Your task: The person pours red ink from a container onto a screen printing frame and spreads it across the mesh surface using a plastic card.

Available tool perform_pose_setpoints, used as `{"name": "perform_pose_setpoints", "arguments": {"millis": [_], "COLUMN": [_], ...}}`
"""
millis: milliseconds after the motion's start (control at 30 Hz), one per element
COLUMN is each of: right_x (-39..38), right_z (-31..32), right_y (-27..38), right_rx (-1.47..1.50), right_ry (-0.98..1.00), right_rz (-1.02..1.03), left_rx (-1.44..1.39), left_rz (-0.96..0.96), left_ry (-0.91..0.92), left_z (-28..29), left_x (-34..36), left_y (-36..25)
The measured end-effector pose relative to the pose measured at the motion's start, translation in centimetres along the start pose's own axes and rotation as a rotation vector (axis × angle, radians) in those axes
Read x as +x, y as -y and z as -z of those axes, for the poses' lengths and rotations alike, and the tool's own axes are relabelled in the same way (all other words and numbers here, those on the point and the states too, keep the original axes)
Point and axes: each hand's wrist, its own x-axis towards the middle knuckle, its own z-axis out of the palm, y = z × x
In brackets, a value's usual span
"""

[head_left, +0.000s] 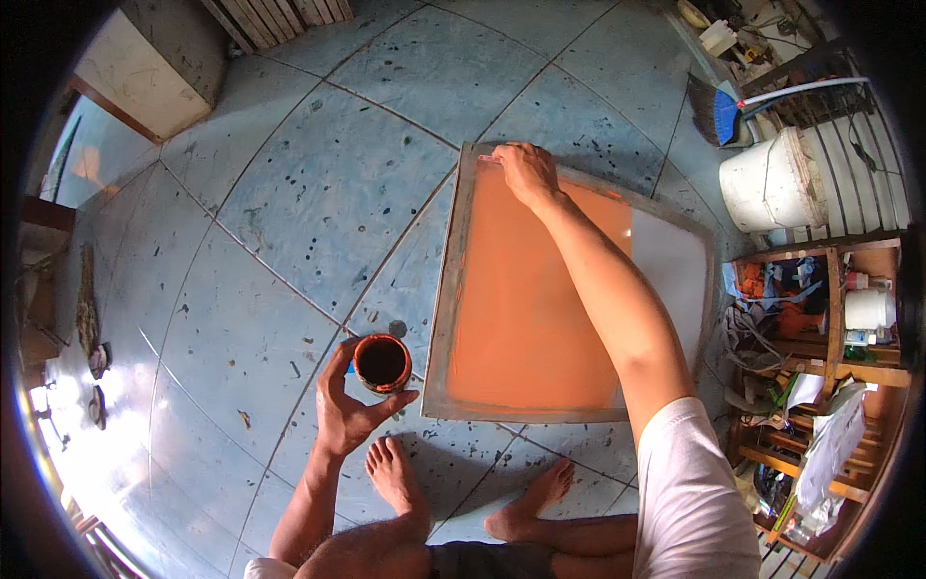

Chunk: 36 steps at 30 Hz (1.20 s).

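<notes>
My left hand (349, 403) is curled around a round cup (383, 364) with an orange-smeared rim and a dark inside. It is held upright over the floor, left of a framed screen (540, 318). Orange coating covers most of the screen's mesh, while a pale strip remains bare on its right side. At the far left corner of the frame, my right hand (528, 174) has its fingers closed on a small, clear pinkish flat piece (490, 159), mostly hidden by the fingers. My right forearm crosses above the screen.
My bare feet (394, 473) rest near the screen's front edge. To the right are a wooden shelf (831, 309) with rags and papers, a white bucket (772, 181) and a blue broom (719, 116). A pale block-like structure (145, 68) stands far left on the speckled blue tiled floor (280, 222).
</notes>
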Motion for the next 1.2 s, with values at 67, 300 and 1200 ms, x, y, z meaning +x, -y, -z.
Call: {"name": "perform_pose_setpoints", "arguments": {"millis": [67,300,1200], "right_x": [-0.6,-9.6,-13.9], "right_z": [-0.5,0.2,5.1], "right_y": [0.5,4.0,0.0], "right_rx": [-0.03,0.011,0.222], "right_ry": [0.057,0.035,0.076], "right_rz": [-0.068,0.018,-0.155], "left_rx": [0.017,-0.005,-0.022], "left_rz": [0.006,-0.02,-0.056], "left_ry": [-0.022,-0.043,-0.07], "left_z": [0.3,-0.1,0.1], "left_x": [-0.1,0.5,0.4], "left_y": [0.0,0.2,-0.4]}}
